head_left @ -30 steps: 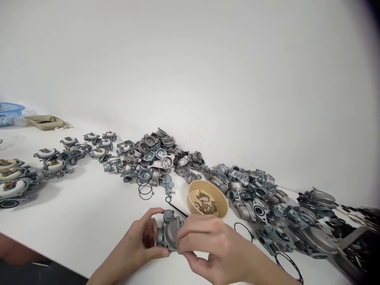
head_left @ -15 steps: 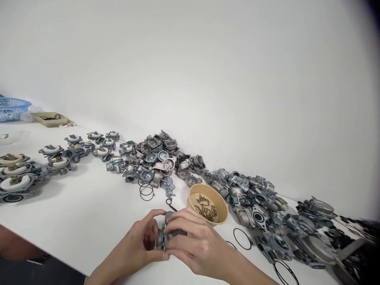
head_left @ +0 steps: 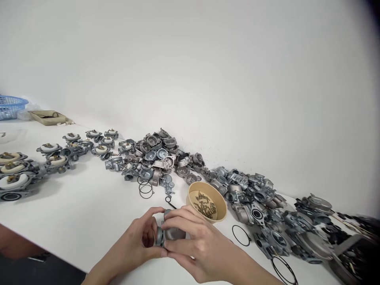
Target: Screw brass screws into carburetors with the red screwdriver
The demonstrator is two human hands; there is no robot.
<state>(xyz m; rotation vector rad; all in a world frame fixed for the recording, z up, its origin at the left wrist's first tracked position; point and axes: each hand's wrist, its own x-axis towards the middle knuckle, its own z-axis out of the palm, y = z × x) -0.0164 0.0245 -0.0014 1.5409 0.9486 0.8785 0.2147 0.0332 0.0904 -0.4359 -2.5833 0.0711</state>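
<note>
Both hands hold one grey metal carburetor [head_left: 175, 234] low over the table. My left hand [head_left: 130, 245] grips its left side, thumb below and fingers curled around the far end. Across its right side and top lie the fingers of my right hand [head_left: 202, 247], wrapped over the rounded bowl. The hands cover much of the part, so its far face is hidden. Just beyond the right hand stands a tan tub [head_left: 219, 194] with brass-coloured screws [head_left: 204, 206] in it. A small black part with a ring end [head_left: 168, 199] lies beyond the hands.
Loose float bowls [head_left: 152, 154] are heaped at the back. Carburetor bodies with white floats [head_left: 16, 182] stand at left; more carburetor parts [head_left: 258, 198] are piled at right. Black rubber rings [head_left: 145, 191] lie about. A blue basket [head_left: 12, 107] and shallow tray [head_left: 49, 118] sit far left.
The right-hand fingers have shifted and spread a little, showing more of the carburetor's bowl. Both hands still hold it. The view has moved slightly.
</note>
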